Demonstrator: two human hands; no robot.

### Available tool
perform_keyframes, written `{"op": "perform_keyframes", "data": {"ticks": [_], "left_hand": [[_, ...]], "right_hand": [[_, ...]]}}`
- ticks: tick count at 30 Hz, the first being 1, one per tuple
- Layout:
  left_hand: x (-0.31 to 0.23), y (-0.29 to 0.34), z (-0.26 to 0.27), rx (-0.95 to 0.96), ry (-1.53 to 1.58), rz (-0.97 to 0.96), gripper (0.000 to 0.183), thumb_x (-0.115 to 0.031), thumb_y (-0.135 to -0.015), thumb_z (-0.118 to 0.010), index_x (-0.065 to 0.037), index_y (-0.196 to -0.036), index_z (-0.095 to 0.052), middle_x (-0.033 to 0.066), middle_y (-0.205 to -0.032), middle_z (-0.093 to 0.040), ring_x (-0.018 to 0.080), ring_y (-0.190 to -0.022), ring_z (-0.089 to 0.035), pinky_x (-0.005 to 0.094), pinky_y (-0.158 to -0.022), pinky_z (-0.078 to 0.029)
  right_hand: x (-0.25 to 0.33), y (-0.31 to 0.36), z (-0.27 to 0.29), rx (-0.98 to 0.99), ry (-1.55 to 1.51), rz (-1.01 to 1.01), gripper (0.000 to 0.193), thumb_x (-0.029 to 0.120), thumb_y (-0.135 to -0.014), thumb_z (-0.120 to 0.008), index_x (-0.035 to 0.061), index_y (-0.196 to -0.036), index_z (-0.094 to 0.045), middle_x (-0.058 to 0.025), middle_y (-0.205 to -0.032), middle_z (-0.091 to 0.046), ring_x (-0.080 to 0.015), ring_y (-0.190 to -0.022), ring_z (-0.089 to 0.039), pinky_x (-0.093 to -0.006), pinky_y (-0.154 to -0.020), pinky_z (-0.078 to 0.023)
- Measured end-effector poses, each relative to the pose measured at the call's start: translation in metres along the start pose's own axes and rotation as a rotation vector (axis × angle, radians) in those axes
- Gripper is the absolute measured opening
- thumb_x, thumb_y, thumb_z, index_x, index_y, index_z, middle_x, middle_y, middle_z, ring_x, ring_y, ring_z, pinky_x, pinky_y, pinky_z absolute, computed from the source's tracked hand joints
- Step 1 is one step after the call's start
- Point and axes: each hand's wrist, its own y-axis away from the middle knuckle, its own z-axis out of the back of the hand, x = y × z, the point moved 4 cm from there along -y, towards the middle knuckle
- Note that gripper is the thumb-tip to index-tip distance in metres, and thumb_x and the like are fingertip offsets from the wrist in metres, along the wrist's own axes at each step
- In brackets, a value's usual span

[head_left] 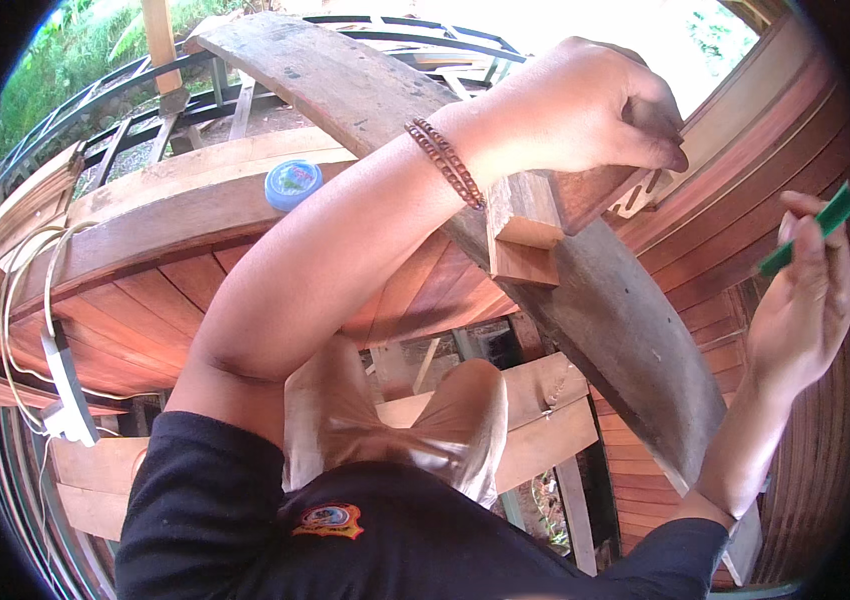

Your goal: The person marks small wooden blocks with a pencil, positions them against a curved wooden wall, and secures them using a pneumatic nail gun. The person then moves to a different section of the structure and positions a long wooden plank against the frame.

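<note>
Past our shirt [425, 545], our curled left hand [600, 105], hold unclear, could bump blocks [527, 225] off the plank [635, 320], right hand [803, 300] pinching a green strip [837, 210].

As from mid-view, the plank [635, 320] is laid slantwise from 11 o'clock to 4. The block [528, 212] is set on it near 2, close by the left hand [590, 110] at 1. At 3, the strip [835, 213] is held in the right hand [803, 300]. The tub [294, 186] is placed on the ledge [185, 215] towards 10; the socket bar [67, 385] is found between 8 and 9.
</note>
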Motion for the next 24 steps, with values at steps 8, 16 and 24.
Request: {"op": "perform_keyframes", "data": {"ticks": [8,16,24], "left_hand": [[0.005,0.001,-0.002,0.012,0.027,-0.007,0.037,-0.045,-0.08,-0.079,-0.012,-0.094,-0.077,0.0111,-0.089,-0.07,0.0323,-0.086,-0.07,0.0408,-0.079,-0.054],[0.007,0.002,-0.002,0.0,0.025,0.002,0.041,-0.05,-0.077,-0.079,-0.014,-0.096,-0.078,0.0097,-0.091,-0.071,0.0299,-0.094,-0.069,0.0409,-0.084,-0.054],[0.007,0.004,-0.005,-0.011,0.078,-0.038,0.031,-0.038,-0.084,-0.075,-0.01,-0.096,-0.075,0.0133,-0.089,-0.071,0.0301,-0.084,-0.069,0.0412,-0.076,-0.052]], "right_hand": [[0.026,0.019,-0.078,0.413,-0.039,-0.037,0.006,0.003,-0.093,-0.064,-0.0012,-0.097,-0.067,-0.009,-0.082,-0.068,-0.0114,-0.071,-0.063,-0.026,-0.062,-0.047],[0.026,0.02,-0.122,0.409,0.509,0.185,0.006,0.001,-0.091,-0.063,-0.0008,-0.096,-0.063,-0.0195,-0.075,-0.064,-0.0322,-0.065,-0.067,-0.0396,-0.059,-0.051],[0.022,0.024,-0.132,0.471,0.631,0.207,0.016,0.001,-0.083,-0.065,0.0027,-0.099,-0.064,-0.0202,-0.075,-0.063,-0.0388,-0.069,-0.067,-0.0473,-0.061,-0.052]]}}
